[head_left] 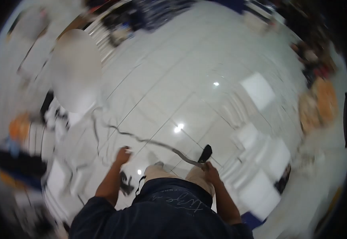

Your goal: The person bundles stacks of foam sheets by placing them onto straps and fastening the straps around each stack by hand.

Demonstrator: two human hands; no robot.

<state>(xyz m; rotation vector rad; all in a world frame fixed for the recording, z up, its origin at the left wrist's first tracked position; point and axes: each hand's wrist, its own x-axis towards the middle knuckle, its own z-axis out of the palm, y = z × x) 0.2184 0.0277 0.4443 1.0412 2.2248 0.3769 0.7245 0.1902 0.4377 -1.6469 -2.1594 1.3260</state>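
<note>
My right hand is closed around the near end of a long, thin, dark grey cord-like strip. The strip runs in a wavy line over the tiled floor toward the left; whether it is a cable, strap or hose I cannot make out. My left hand hangs to the left of my legs with its fingers curled. A small white bit shows at its fingertips, too blurred to name.
White foam-like blocks are piled at the right, with a white square piece beyond. More white pieces lie at the left, near a dark object. Orange bundles stand at the far right. A blurred pale oval hides the upper left.
</note>
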